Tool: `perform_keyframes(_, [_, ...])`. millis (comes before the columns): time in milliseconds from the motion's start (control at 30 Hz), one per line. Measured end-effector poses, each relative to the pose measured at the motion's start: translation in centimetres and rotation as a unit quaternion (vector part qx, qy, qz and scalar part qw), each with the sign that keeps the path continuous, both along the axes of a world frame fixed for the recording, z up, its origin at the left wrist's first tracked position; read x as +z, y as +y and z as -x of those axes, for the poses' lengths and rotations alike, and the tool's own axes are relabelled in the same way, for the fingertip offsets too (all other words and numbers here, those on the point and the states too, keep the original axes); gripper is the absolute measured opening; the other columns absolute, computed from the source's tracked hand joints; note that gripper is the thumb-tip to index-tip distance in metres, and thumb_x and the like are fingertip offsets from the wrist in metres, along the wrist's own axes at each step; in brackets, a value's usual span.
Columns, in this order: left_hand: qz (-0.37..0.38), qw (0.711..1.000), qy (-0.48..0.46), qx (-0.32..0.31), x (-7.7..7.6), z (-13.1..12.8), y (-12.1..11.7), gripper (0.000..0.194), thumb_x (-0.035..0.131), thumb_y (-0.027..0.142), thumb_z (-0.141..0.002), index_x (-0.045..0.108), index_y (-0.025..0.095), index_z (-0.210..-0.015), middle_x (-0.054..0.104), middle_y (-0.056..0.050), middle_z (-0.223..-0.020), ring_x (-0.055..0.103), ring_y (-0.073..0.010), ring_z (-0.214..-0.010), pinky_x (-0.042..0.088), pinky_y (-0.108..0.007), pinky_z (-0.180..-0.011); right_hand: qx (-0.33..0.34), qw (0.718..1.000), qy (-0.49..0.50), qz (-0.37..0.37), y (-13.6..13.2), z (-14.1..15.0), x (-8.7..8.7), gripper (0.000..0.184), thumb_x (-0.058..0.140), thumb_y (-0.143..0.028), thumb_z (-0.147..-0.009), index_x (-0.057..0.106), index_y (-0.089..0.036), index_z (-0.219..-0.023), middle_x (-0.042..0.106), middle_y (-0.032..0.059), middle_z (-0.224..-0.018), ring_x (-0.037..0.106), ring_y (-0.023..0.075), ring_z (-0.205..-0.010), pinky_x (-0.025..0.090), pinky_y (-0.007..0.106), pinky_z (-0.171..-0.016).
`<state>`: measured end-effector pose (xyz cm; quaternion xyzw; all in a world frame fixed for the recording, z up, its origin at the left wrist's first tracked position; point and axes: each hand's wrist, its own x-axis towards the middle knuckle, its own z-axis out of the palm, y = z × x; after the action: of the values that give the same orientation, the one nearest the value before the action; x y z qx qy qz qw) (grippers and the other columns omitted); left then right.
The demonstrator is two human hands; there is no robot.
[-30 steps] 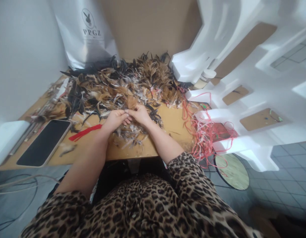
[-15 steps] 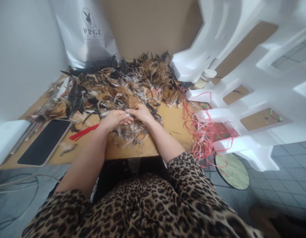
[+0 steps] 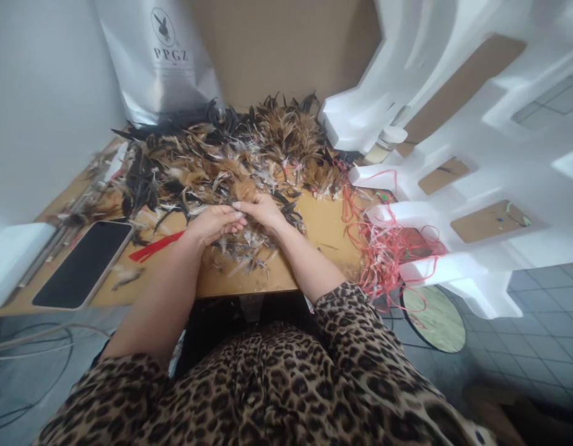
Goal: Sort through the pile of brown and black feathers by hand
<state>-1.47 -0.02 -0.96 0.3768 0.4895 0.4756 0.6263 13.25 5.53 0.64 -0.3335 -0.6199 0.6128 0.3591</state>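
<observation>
Across the table (image 3: 321,226), feathers (image 3: 286,136) lie unchanged; the left forearm (image 3: 170,291) covers slightly more red strips (image 3: 153,248). Left hand (image 3: 214,224) and right hand (image 3: 264,212) stay pinched together, contents indiscernible.

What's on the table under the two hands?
Loose feathers show on the table, just below the left hand and right hand and between the wrists. Whatever lies directly beneath the hands is covered, so I can't tell what is there.
</observation>
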Motion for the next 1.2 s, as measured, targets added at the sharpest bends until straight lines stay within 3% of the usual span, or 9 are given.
perform_keyframes(167, [0.004, 0.996, -0.057, 0.065, 0.5, 0.0, 0.1, 0.013, 0.07, 0.015, -0.072, 0.068, 0.006, -0.08, 0.072, -0.013, -0.078, 0.067, -0.0114, -0.061, 0.05, -0.015, -0.053, -0.011, 0.999, 0.047, -0.008, 0.4, -0.1, 0.3, 0.035, 0.072, -0.042, -0.06, 0.063, -0.014, -0.08, 0.06, -0.0027, -0.065, 0.05, 0.0065, -0.056, 0.041, 0.02, -0.057])
perform_keyframes(267, [0.0, 0.991, -0.093, 0.095, 0.6, 0.1, 0.2, 0.01, 0.067, 0.011, -0.073, 0.068, 0.006, -0.082, 0.072, -0.012, -0.075, 0.068, -0.0121, -0.062, 0.051, -0.015, -0.053, -0.035, 0.995, 0.037, -0.085, 0.3, -0.1, 0.3, 0.032, 0.071, -0.038, -0.063, 0.064, -0.014, -0.084, 0.065, 0.0009, -0.076, 0.056, 0.0088, -0.067, 0.046, 0.023, -0.067])
perform_keyframes(400, [-0.007, 0.991, -0.1, 0.093, 0.6, 0.1, 0.4, 0.008, 0.066, 0.011, -0.073, 0.068, 0.006, -0.08, 0.07, -0.01, -0.069, 0.068, -0.0116, -0.063, 0.051, -0.014, -0.055, -0.068, 0.983, -0.014, -0.169, 0.0, 0.1, 0.1, 0.023, 0.067, -0.035, -0.069, 0.066, -0.014, -0.078, 0.065, 0.0018, -0.077, 0.056, 0.0096, -0.069, 0.046, 0.023, -0.07])
perform_keyframes(533, [-0.01, 0.994, -0.077, 0.08, 0.4, 0.1, 0.3, 0.011, 0.069, 0.014, -0.072, 0.068, 0.006, -0.079, 0.07, -0.011, -0.07, 0.066, -0.0107, -0.06, 0.051, -0.014, -0.055, -0.065, 0.993, -0.013, -0.094, 0.1, 0.4, -0.2, 0.024, 0.069, -0.035, -0.066, 0.066, -0.013, -0.075, 0.064, 0.0001, -0.07, 0.054, 0.0081, -0.063, 0.044, 0.022, -0.065])
perform_keyframes(700, [-0.002, 0.996, -0.058, 0.061, 0.4, 0.0, 0.1, 0.013, 0.07, 0.016, -0.072, 0.068, 0.007, -0.08, 0.071, -0.011, -0.072, 0.066, -0.0104, -0.058, 0.051, -0.015, -0.054, -0.044, 0.996, 0.073, 0.036, 0.4, 0.7, -0.9, 0.025, 0.073, -0.033, -0.06, 0.063, -0.014, -0.072, 0.062, -0.0024, -0.066, 0.053, 0.0063, -0.058, 0.043, 0.02, -0.061])
perform_keyframes(933, [-0.001, 0.997, -0.057, 0.057, 0.3, 0.0, 0.1, 0.009, 0.068, 0.016, -0.073, 0.068, 0.007, -0.076, 0.07, -0.011, -0.07, 0.065, -0.0106, -0.056, 0.051, -0.015, -0.052, -0.026, 0.997, 0.069, 0.036, 0.6, 0.8, -1.5, 0.025, 0.072, -0.035, -0.062, 0.062, -0.015, -0.072, 0.061, -0.0031, -0.065, 0.052, 0.007, -0.059, 0.044, 0.021, -0.061])
perform_keyframes(1033, [-0.007, 0.994, -0.073, 0.081, 0.5, 0.1, 0.2, 0.008, 0.067, 0.014, -0.074, 0.068, 0.007, -0.077, 0.07, -0.011, -0.071, 0.067, -0.0118, -0.06, 0.051, -0.015, -0.053, -0.03, 0.998, 0.032, -0.048, 0.4, 0.7, -1.2, 0.026, 0.067, -0.038, -0.068, 0.064, -0.015, -0.079, 0.063, -0.0002, -0.072, 0.055, 0.0094, -0.065, 0.046, 0.023, -0.067])
perform_keyframes(1100, [-0.01, 0.989, -0.097, 0.108, 0.7, 0.2, 0.2, 0.006, 0.064, 0.012, -0.075, 0.068, 0.008, -0.077, 0.071, -0.011, -0.073, 0.068, -0.012, -0.064, 0.052, -0.016, -0.057, -0.025, 0.986, -0.018, -0.166, 0.1, 0.4, -0.7, 0.028, 0.066, -0.038, -0.07, 0.065, -0.015, -0.087, 0.065, 0.0027, -0.083, 0.057, 0.0119, -0.075, 0.047, 0.026, -0.074])
perform_keyframes(1200, [0.001, 0.985, -0.125, 0.123, 0.9, 0.4, 0.2, 0.007, 0.062, 0.01, -0.076, 0.068, 0.009, -0.08, 0.072, -0.012, -0.082, 0.069, -0.014, -0.073, 0.055, -0.022, -0.067, -0.016, 0.927, -0.116, -0.357, -0.5, 0.1, -0.1, 0.033, 0.065, -0.034, -0.073, 0.063, -0.015, -0.1, 0.064, 0.0062, -0.099, 0.056, 0.016, -0.091, 0.043, 0.028, -0.084])
